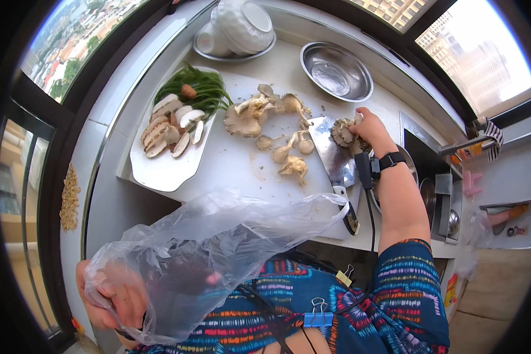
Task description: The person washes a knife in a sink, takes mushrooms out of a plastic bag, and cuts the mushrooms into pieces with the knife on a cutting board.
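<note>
At the lower left, my left hand (119,294) grips a clear plastic bag (203,239), which spreads across the board's near edge. My right hand (371,128) pinches a cluster of oyster mushrooms (344,132) above the blade of a cleaver (332,150). The cleaver lies on the right of a white cutting board (234,163), its black handle towards me. More oyster mushrooms (243,121) are scattered over the middle of the board. On the left, a white plate (163,172) holds sliced mushrooms (157,135) and green vegetable strips (199,88).
A steel bowl (336,73) stands behind the board. White bowls (245,26) are stacked on a metal dish at the back. To the right are a sink (420,146) and a faucet (464,145). Small pale pieces (70,199) lie on the left window ledge.
</note>
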